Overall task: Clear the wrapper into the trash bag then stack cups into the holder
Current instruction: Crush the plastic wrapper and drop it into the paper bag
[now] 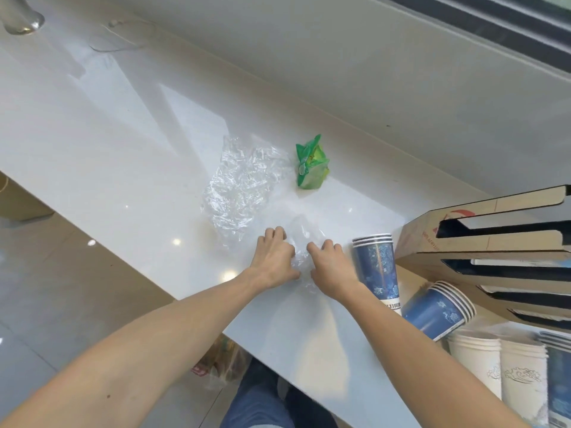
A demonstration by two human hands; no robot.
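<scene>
Both hands down on the white counter (139, 168), near its front edge: left hand (273, 257) and right hand (332, 267), fingers curled, gathering a clear plastic bag (304, 239) between them. Green wrapper (310, 163) sits further back, beside a crumpled clear film (241, 186). Open counter to the left; right side crowded by blue cups (375, 264), white cups (494, 366) and the cardboard holder (488, 242), cut off at the frame.

Bare forearms (173, 344), no sleeves showing; blue jeans (259, 403) below.
</scene>
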